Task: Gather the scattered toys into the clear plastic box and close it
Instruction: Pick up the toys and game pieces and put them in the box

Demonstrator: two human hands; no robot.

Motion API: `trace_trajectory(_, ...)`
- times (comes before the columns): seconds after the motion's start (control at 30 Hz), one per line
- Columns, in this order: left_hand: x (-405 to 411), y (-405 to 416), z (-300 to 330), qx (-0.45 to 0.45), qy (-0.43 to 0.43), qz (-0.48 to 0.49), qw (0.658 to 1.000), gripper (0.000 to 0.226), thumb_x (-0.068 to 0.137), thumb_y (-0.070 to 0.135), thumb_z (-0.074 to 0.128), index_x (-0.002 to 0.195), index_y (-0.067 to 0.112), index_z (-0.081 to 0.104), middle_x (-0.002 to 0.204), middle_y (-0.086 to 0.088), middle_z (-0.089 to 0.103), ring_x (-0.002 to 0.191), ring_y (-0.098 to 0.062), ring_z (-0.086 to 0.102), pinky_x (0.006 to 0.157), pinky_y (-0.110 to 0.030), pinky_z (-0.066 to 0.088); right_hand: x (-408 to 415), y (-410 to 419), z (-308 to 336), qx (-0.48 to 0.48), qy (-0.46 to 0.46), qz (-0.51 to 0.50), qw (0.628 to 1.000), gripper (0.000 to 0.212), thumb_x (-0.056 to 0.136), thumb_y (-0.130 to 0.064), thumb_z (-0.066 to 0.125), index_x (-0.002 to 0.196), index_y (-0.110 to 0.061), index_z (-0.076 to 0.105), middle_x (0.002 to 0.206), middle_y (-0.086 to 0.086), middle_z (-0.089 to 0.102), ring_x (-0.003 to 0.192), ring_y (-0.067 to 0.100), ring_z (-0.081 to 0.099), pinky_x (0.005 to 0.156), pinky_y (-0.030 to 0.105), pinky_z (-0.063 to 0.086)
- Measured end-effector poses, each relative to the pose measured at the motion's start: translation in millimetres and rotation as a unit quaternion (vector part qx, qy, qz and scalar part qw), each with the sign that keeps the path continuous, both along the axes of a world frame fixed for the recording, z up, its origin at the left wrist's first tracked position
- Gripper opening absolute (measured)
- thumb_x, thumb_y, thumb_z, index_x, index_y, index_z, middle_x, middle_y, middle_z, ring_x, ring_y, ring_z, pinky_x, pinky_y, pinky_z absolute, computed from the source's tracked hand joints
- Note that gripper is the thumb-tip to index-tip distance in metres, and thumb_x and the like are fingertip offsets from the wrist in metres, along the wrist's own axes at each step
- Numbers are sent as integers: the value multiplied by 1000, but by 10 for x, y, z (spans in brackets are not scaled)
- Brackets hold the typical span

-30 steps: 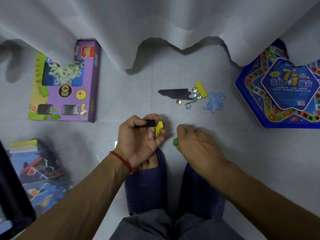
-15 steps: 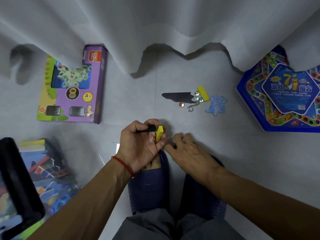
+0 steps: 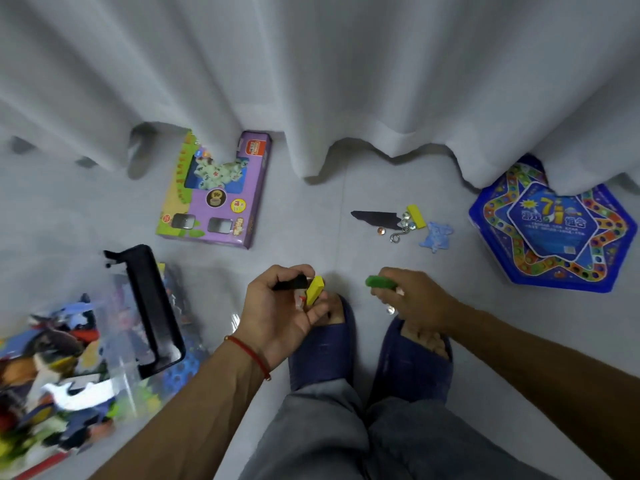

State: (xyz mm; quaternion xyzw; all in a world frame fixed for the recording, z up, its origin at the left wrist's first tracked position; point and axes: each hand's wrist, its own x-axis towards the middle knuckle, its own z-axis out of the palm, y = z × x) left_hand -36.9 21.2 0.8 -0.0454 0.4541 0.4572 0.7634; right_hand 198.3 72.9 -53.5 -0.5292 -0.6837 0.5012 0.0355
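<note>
My left hand (image 3: 277, 306) pinches a yellow block (image 3: 314, 290); my right hand (image 3: 412, 299) grips a green piece (image 3: 380, 282). I'd carry both toward eight o'clock, dropping them into the clear box (image 3: 114, 341).

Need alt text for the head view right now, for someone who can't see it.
Left hand holds a black piece and a yellow block; right hand pinches a green piece. The clear plastic box, toy-filled, lies lower left; more small toys remain on the floor ahead.
</note>
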Motion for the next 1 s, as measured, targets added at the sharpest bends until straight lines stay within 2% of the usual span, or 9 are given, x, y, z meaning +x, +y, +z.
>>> trace_trajectory(0.07,-110,-112,290,12,16,18,1000,21,80,19,54,88,4,66,86,-14,52,81,-32,57,77,-38,52,-90,76,457,-98,60,-51,992,15,96,-19,61,89,-6,62,76,10,63,65,17,56,56,30,51)
trace_trajectory(0.17,-367,-350,749,29,36,77,996,24,86,18,51,93,2,66,71,-14,60,83,-34,58,84,-41,50,-436,253,1225,-187,85,-14,978,14,94,-15,62,97,-2,68,79,11,64,68,21,60,64,38,58)
trace_trajectory(0.27,-748,-693,1092,43,66,131,988,25,89,16,48,96,0,65,71,-14,57,79,-34,59,83,-42,53,-1072,346,2011,-216,72,37,973,15,92,-7,55,99,1,66,84,15,63,71,26,65,67,38,59)
trace_trajectory(0.43,-1577,-1338,1485,19,204,223,953,16,91,11,56,92,-2,66,70,-9,51,78,-27,62,92,-47,53,-2427,47,2892,-206,127,110,964,16,87,0,55,93,3,69,89,16,63,78,25,67,75,36,60)
trace_trajectory(0.57,-2086,-1732,1769,-18,263,251,931,12,85,12,62,90,1,63,80,-13,53,85,-32,55,91,-41,51,-3274,-292,3045,-277,144,129,941,23,87,-6,57,108,2,63,106,18,60,92,28,66,88,41,58)
trace_trajectory(0.7,-2219,-1830,1969,-27,307,227,924,14,94,15,48,81,10,52,59,-9,56,72,-30,51,79,-37,49,-3542,-435,2987,-294,122,120,940,30,87,-18,63,113,-4,54,110,14,51,103,29,58,104,45,48)
trace_trajectory(0.8,-2140,-1724,1945,-5,348,201,916,6,96,15,47,96,11,52,93,-13,52,84,-27,51,83,-38,53,-3315,-287,2891,-283,126,76,948,35,91,-21,61,120,-4,54,128,16,50,124,35,52,107,45,46)
trace_trajectory(0.9,-1924,-1479,1813,6,369,156,916,19,99,15,46,117,16,54,123,-10,51,114,-29,54,99,-46,51,-2801,-39,2744,-259,129,4,957,34,90,-24,62,114,-1,62,121,21,62,104,30,66,92,42,56)
trace_trajectory(1.0,-1547,-1101,1673,41,351,87,931,27,94,17,49,117,15,63,115,-18,58,104,-24,57,94,-45,54,-2101,186,2490,-134,22,-26,990,30,88,-23,62,108,-1,66,97,14,68,81,25,65,77,40,59)
